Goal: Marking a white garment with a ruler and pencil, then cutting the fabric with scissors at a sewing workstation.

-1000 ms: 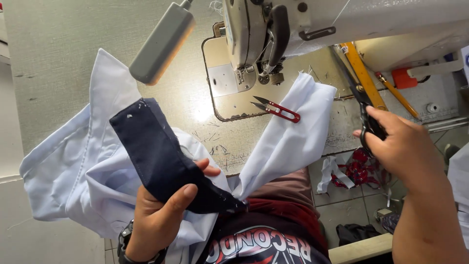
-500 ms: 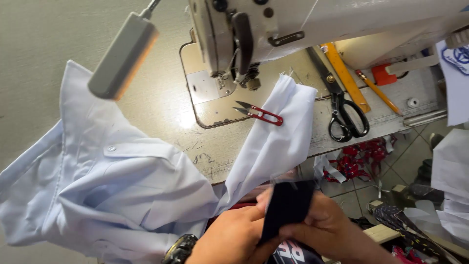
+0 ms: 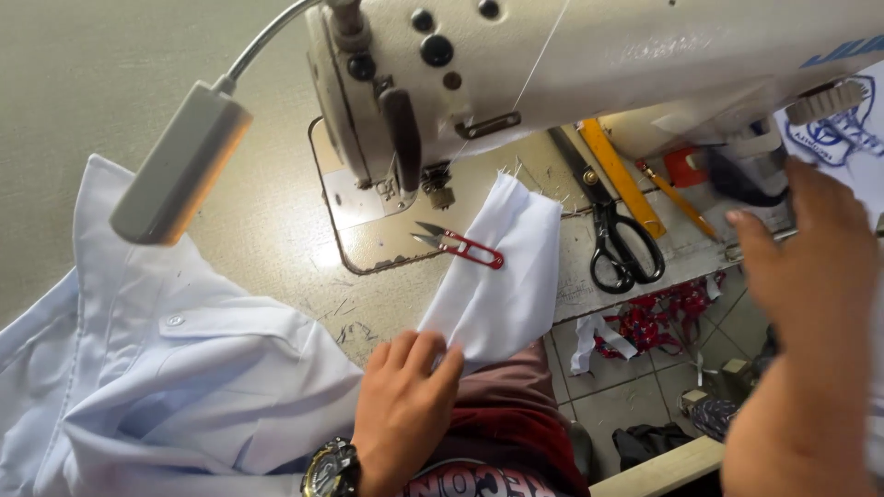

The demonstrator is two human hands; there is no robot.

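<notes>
A pale blue shirt (image 3: pixel 184 387) lies spread over the sewing table, one sleeve (image 3: pixel 502 276) stretching toward the needle. My left hand (image 3: pixel 405 400), a watch on its wrist, rests with fingers spread on the shirt near the base of that sleeve. My right hand (image 3: pixel 810 267) is raised at the right edge beside the white sewing machine (image 3: pixel 571 64), fingers apart and holding nothing. Red-handled thread snips (image 3: pixel 460 244) lie on the machine bed beside the sleeve. No dark blue cloth piece is in sight.
A grey lamp head (image 3: pixel 180 166) on a gooseneck hangs over the shirt. Black scissors (image 3: pixel 617 239), a yellow ruler (image 3: pixel 622 175) and an orange pencil (image 3: pixel 677 198) lie on the table to the right. Fabric scraps (image 3: pixel 645 327) litter the tiled floor below the table edge.
The dark blue cloth piece, held in my left hand and then in both hands, is gone from view. My left hand now rests on the shirt and my right hand has lifted to the right.
</notes>
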